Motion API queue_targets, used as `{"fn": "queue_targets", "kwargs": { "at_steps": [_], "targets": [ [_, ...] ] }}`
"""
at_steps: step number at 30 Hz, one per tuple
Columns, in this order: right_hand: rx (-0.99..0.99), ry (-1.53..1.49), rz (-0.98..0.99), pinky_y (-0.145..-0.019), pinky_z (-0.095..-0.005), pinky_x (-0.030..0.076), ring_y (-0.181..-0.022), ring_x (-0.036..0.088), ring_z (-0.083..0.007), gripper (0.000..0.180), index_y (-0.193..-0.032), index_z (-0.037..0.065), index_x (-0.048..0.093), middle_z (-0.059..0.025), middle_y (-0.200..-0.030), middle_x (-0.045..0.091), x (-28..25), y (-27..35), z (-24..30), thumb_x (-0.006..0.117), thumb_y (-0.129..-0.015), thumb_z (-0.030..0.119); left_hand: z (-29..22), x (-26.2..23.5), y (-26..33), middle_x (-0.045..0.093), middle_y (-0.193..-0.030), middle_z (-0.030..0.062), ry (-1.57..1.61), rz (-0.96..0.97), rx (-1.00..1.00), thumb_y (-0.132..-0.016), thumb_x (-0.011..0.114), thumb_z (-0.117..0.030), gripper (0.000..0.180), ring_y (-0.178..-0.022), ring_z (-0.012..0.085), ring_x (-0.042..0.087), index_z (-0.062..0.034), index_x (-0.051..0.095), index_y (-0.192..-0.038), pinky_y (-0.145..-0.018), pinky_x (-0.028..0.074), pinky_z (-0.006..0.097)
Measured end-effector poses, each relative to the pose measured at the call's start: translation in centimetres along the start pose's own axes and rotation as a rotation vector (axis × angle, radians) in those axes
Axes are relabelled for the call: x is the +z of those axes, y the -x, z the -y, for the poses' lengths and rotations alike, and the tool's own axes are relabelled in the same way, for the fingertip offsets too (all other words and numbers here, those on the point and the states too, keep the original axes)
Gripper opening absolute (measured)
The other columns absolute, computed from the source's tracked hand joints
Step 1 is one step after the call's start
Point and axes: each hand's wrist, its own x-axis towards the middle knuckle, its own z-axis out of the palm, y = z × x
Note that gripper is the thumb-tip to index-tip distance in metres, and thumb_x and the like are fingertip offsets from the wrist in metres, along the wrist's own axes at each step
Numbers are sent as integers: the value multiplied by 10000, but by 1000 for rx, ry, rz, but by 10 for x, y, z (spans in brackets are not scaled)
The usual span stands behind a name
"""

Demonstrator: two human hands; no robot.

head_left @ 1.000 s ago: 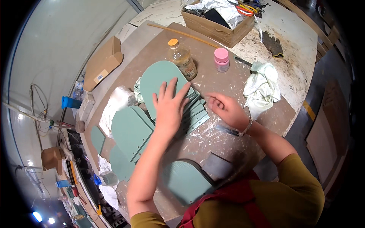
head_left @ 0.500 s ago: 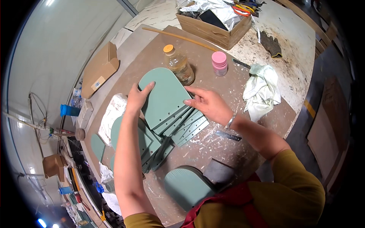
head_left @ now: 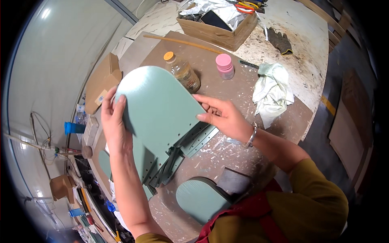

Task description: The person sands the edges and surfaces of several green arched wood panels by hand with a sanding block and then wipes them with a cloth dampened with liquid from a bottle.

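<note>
A pale green panel (head_left: 158, 105) with one rounded end and a row of small holes along its straight edge is raised over the work table. My left hand (head_left: 115, 117) is closed on its left edge, thumb on the face. At the right corner my right hand (head_left: 223, 115) pinches it between thumb and fingers. Beneath lie several similar panels (head_left: 142, 160) in a fanned pile, with dark holed edges; the raised panel hides much of them. Closer to my body rests another rounded green stack (head_left: 198, 198), beside a dark grey flat pad (head_left: 234, 181).
A bottle with an orange cap (head_left: 184, 75) and a pink jar (head_left: 224, 67) stand beyond the panel. Rightward lie a pale crumpled cloth (head_left: 273, 93) and a dark glove (head_left: 279, 41). A cardboard box of rags (head_left: 219, 32) sits at the back, another carton (head_left: 101, 81) at left.
The held panel has come up off the pile, nearer to the camera, and shifted left. My left hand has moved left and down along its edge; my right hand keeps its pinch.
</note>
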Motion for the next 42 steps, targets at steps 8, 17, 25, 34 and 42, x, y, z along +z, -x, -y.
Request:
{"fn": "queue_targets", "kwargs": {
  "at_steps": [8, 17, 25, 34, 42],
  "targets": [
    [134, -223, 24, -622, -172, 417, -733, 493, -16, 293, -1198, -19, 592, 53, -822, 548, 11, 20, 36, 564, -1011, 205, -16, -12, 34, 596, -1169, 83, -30, -59, 108, -914, 678, -120, 391, -1020, 147, 593, -31, 548, -1272, -893, 493, 291],
    [221, -359, 35, -563, -174, 392, -654, 477, -29, 369, -968, 41, 624, 39, -777, 561, 17, 50, 45, 451, -1054, 356, -4, -18, 62, 636, -1084, 81, 68, -86, -41, -922, 666, -103, 361, -930, 137, 625, -32, 551, -1256, -807, 528, 265],
    [315, -332, 82, -519, -173, 369, -635, 477, -25, 390, -960, 63, 626, 42, -767, 566, 14, 71, 62, 451, -1044, 402, -9, -9, 93, 646, -1007, 60, 119, -82, -79, -926, 659, -95, 349, -877, 121, 627, -32, 546, -1250, -771, 534, 252],
    [288, -232, 76, -486, -159, 354, -603, 474, -16, 376, -960, 62, 642, 54, -752, 571, 16, 93, 63, 465, -1042, 383, -18, -13, 122, 637, -1055, 54, 71, -53, -9, -924, 674, -130, 376, -921, 120, 615, -46, 542, -1266, -791, 525, 253],
    [187, -29, 98, -458, -183, 365, -545, 472, -20, 462, -906, 29, 675, 53, -672, 547, 15, 107, 67, 463, -1041, 417, -30, -8, 147, 596, -1155, 59, 86, -32, 106, -932, 650, -100, 363, -996, 120, 598, -30, 539, -1271, -855, 506, 259]
  ]
}}
